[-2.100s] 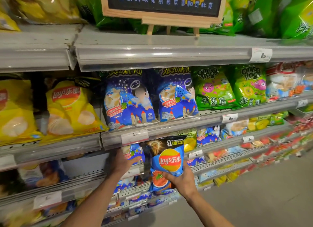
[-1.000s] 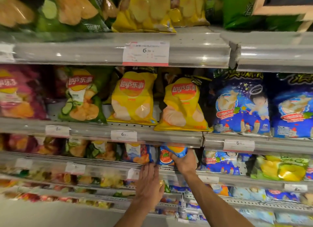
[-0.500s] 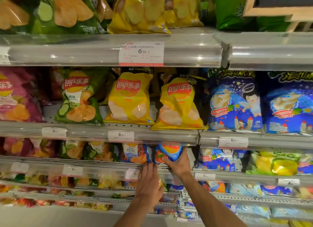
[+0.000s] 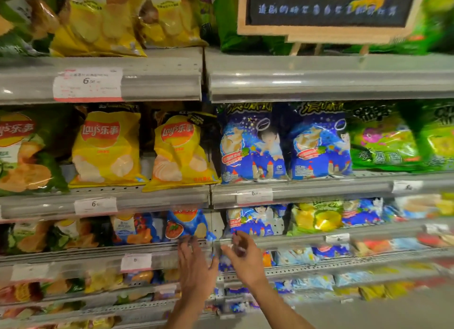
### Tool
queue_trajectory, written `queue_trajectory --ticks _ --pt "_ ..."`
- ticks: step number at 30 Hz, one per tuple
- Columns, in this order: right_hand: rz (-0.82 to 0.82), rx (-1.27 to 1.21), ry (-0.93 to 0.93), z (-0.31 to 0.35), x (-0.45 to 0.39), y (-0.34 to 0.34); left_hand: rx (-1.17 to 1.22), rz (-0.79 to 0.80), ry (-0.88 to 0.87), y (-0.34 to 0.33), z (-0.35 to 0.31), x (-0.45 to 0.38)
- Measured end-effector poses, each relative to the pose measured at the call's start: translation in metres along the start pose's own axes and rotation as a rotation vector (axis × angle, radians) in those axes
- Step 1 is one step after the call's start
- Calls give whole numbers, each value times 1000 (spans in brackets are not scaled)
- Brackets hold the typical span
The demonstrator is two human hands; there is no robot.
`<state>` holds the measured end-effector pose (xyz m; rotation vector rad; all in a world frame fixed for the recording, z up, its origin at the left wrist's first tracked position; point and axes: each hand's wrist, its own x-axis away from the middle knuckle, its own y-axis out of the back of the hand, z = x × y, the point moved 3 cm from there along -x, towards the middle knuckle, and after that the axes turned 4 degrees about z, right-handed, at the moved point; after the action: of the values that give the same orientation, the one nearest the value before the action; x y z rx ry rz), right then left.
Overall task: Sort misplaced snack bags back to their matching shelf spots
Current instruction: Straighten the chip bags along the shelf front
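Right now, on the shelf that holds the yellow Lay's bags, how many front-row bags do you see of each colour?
Yellow bags: 2
Dark blue bags: 2
Green bags: 3
Total: 7

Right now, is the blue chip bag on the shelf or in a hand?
On the shelf. The blue Lay's bag stands there; both hands are off it.

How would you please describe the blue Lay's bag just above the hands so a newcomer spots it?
Find the wooden-framed chalkboard sign, drop two shelves, then look left of the upright divider. The blue Lay's crisp bag stands there, its red bowl picture distinguishing it from cartoon-printed blue bags on the right.
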<state>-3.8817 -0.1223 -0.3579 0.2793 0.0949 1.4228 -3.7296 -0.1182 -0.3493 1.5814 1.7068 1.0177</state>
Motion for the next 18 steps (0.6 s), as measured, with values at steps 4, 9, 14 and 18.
queue_trajectory --ticks 4,9,14,18 --pt "-143 -9 -46 -25 -5 83 205 -65 41 -28 -59 17" --pt "-327 66 -54 -55 -9 211 660 13 147 -74 -137 28" --pt "-423 96 -53 -73 -23 320 697 13 146 -121 -202 33" --pt "-406 137 -96 -87 -35 379 616 -48 178 -146 -244 39"
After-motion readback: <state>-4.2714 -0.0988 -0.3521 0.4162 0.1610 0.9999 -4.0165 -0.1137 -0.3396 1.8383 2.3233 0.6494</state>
